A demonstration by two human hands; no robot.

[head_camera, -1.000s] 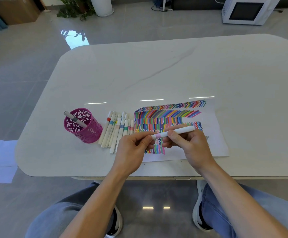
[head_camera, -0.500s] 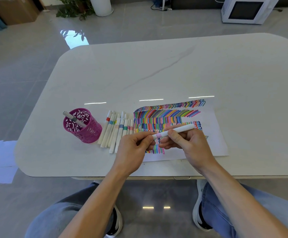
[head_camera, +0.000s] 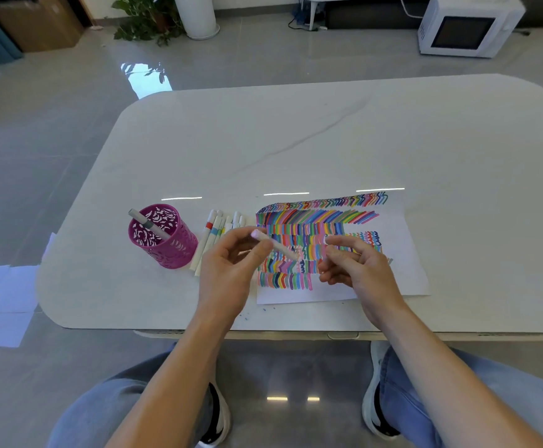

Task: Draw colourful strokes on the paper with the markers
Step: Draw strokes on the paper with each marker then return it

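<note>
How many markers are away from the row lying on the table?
2. The grey marker leans in the purple cup, left of the row. The pink-tipped marker is pinched by the left hand over the paper. Others may be hidden behind that hand.

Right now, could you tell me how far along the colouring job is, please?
Done: rows of strokes cover much of the paper. In hand: the left hand grips a pink-ended marker above it; the right hand hovers beside, blurred. Left: a bare strip along the paper's near edge.
</note>
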